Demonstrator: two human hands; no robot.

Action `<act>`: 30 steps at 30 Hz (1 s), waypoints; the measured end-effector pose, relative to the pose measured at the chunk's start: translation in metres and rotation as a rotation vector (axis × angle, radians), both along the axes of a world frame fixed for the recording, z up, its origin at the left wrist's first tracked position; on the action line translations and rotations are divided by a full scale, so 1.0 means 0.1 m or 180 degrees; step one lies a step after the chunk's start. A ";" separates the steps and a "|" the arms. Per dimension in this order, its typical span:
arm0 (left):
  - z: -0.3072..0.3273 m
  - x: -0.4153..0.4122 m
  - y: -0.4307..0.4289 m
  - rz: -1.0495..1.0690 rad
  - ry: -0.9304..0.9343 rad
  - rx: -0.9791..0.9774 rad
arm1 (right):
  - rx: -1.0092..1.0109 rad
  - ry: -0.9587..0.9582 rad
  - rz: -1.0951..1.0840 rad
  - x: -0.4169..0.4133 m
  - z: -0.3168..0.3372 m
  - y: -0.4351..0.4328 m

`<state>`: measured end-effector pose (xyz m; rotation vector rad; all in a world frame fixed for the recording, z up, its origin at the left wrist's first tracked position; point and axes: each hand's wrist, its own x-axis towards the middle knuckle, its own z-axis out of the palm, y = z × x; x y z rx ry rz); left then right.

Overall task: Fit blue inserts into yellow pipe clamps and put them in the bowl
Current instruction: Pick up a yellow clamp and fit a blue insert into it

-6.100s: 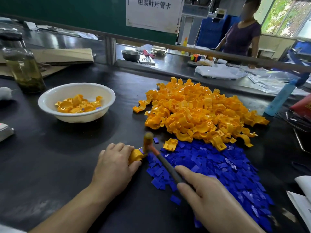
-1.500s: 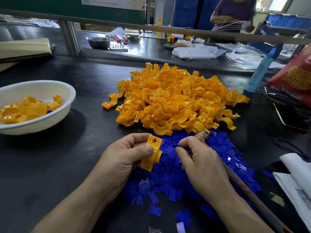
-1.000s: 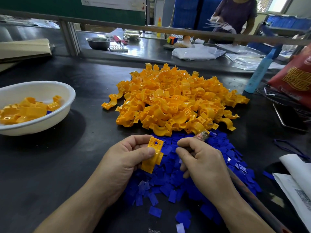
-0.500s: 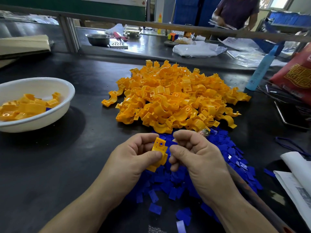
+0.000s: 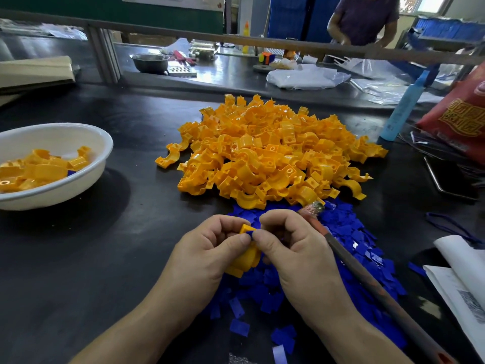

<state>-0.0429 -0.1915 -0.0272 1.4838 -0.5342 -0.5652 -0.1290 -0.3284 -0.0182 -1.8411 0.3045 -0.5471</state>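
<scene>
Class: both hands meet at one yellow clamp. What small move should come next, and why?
Probably press the insert home: the right hand pinches it at the top of the clamp that the left hand holds, and it doesn't look seated.

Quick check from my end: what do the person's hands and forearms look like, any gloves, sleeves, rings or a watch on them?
Both the left hand and the right hand are bare: no gloves and no rings visible. The forearms are uncovered as far as the frame shows, with no sleeve, watch or band in view. Fingernails are short and unpainted.
</scene>
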 end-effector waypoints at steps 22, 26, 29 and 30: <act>0.03 -0.02 0.02 -0.0023 0.0504 -0.0200 | 0.0577 0.0193 0.0422 0.01 0.00 -0.01; 0.01 -0.02 0.02 -0.0062 0.0504 -0.0156 | 0.0723 0.0152 0.0595 0.00 0.02 -0.02; 0.00 -0.01 0.01 -0.0046 0.0482 -0.0105 | 0.0744 0.0190 0.0629 -0.01 0.03 -0.03; 0.01 -0.01 0.01 -0.0047 0.0474 -0.0102 | 0.0716 0.0186 0.0642 -0.01 0.03 -0.03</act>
